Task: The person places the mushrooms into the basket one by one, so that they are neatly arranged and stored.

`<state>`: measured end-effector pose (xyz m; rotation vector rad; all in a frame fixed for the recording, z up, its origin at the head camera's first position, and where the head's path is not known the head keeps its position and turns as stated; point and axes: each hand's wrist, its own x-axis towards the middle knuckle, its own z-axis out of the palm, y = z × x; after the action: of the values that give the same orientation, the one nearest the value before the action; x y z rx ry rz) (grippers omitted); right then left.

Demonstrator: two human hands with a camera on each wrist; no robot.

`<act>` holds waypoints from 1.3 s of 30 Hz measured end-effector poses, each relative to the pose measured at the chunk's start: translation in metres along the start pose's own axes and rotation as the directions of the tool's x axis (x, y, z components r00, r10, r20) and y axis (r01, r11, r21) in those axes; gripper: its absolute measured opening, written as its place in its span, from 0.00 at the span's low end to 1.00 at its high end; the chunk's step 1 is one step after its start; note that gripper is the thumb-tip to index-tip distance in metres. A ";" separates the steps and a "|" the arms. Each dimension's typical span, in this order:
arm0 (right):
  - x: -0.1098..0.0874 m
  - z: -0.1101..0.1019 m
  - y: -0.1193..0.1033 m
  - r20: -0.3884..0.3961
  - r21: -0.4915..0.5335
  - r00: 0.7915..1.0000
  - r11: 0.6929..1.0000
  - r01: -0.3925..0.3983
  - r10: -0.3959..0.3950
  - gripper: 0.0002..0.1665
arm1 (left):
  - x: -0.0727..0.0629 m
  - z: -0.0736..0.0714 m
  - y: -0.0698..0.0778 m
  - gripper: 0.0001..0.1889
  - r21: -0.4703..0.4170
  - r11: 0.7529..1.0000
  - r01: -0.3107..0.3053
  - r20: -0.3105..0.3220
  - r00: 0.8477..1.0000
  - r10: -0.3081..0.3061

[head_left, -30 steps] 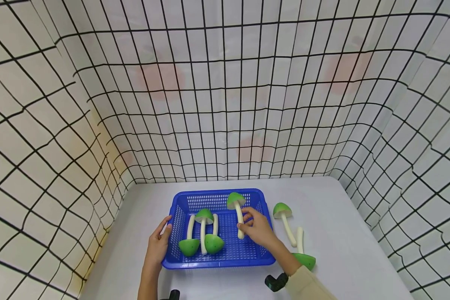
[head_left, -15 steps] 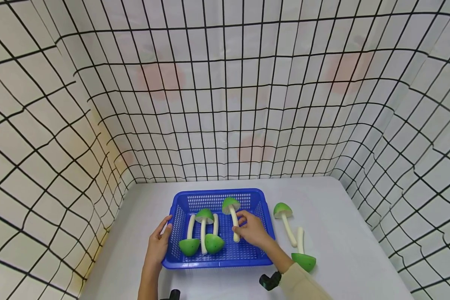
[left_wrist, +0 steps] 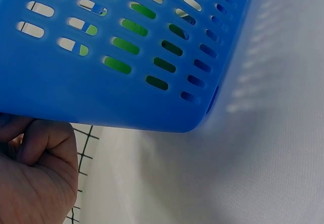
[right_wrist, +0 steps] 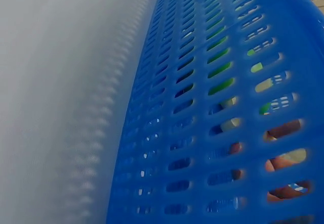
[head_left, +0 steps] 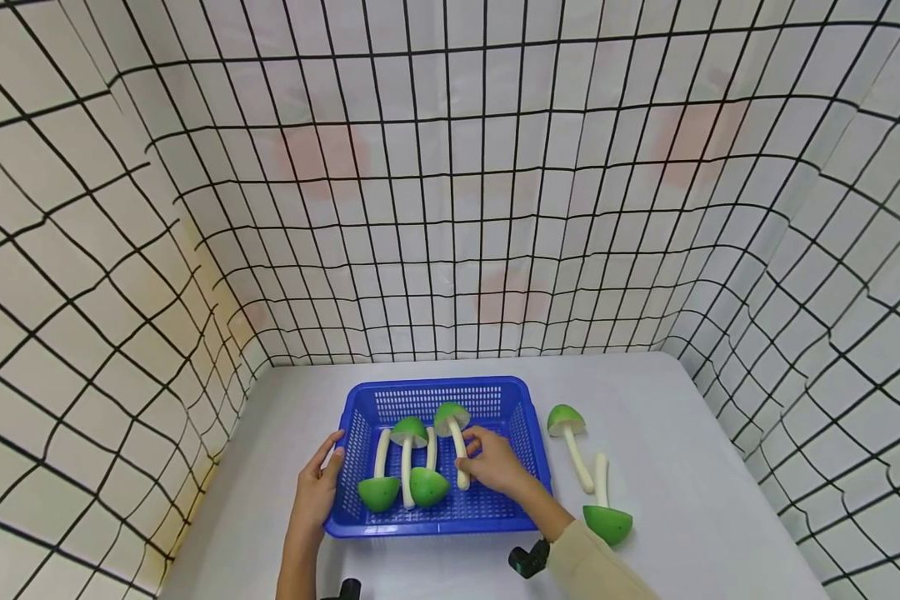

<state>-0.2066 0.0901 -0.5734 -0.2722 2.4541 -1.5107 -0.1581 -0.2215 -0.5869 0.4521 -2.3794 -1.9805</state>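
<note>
Right hand (head_left: 489, 460) pinches green-capped mushroom (head_left: 456, 433) within basket (head_left: 438, 528); left hand (head_left: 318, 481) grips basket from left.

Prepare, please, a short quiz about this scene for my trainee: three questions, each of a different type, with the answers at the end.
1. Fill in the missing word: The right hand pinches a mushroom by its ____.

2. Choose one: How many mushrooms lie on the table, to the right of the basket?
A) one
B) two
C) four

3. True or false: The left hand touches nothing.

Key:
1. stem.
2. B: one mushroom has its cap on the far side, the other mushroom has its cap on the near side.
3. False: it holds the basket's left edge.
</note>
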 end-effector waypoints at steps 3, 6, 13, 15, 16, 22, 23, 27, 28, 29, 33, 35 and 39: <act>0.000 0.002 -0.001 0.027 -0.002 0.999 1.000 -0.016 0.016 0.27 | 0.000 0.000 0.000 0.27 -0.003 1.000 0.000 0.000 1.000 0.000; 0.001 0.003 -0.001 0.046 -0.005 0.999 1.000 -0.025 0.025 0.27 | 0.000 0.000 -0.001 0.27 0.000 1.000 -0.001 -0.006 1.000 0.001; 0.003 0.005 -0.002 0.069 -0.013 0.996 0.999 -0.049 0.050 0.26 | 0.001 0.002 -0.001 0.26 0.002 1.000 -0.007 -0.001 1.000 0.007; 0.003 0.006 -0.002 0.078 -0.013 0.995 0.998 -0.059 0.060 0.26 | 0.001 0.003 -0.002 0.26 0.000 1.000 -0.006 -0.001 1.000 0.006; 0.003 0.007 -0.002 0.081 -0.015 0.995 0.998 -0.063 0.064 0.26 | 0.001 0.003 -0.002 0.26 0.001 1.000 -0.007 -0.001 1.000 0.007; 0.007 0.011 -0.002 0.084 -0.038 0.994 0.997 -0.064 0.067 0.28 | 0.002 0.001 -0.002 0.27 0.018 1.000 -0.012 -0.009 1.000 0.012; 0.007 0.011 -0.003 0.084 -0.038 0.994 0.997 -0.063 0.066 0.28 | 0.002 0.001 -0.003 0.27 0.018 1.000 -0.011 -0.008 1.000 0.011; 0.008 0.013 -0.002 0.091 -0.037 0.994 0.997 -0.062 0.065 0.27 | 0.002 0.001 -0.002 0.27 0.009 1.000 -0.010 0.000 1.000 0.010; 0.008 0.013 -0.002 0.093 -0.039 0.993 0.997 -0.064 0.067 0.27 | 0.002 0.001 -0.002 0.27 0.008 1.000 -0.010 0.001 1.000 0.010; 0.008 0.014 -0.002 0.095 -0.043 0.993 0.997 -0.067 0.071 0.27 | 0.002 0.001 -0.001 0.27 0.009 1.000 -0.010 0.000 1.000 0.010; 0.007 0.015 -0.003 0.110 -0.063 0.990 0.994 -0.086 0.092 0.28 | 0.001 0.001 -0.001 0.26 0.023 1.000 -0.016 -0.009 1.000 0.016; 0.007 0.015 -0.003 0.111 -0.074 0.989 0.993 -0.087 0.095 0.27 | 0.001 0.001 -0.002 0.25 0.032 0.999 -0.023 -0.013 1.000 0.023; 0.007 0.017 -0.001 0.119 -0.105 0.988 0.991 -0.084 0.096 0.27 | 0.000 0.000 -0.003 0.25 0.033 0.999 -0.024 -0.016 1.000 0.025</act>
<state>-0.2084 0.0735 -0.5809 -0.2615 2.4136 -1.2971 -0.1574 -0.2221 -0.5900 0.4367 -2.3994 -1.9226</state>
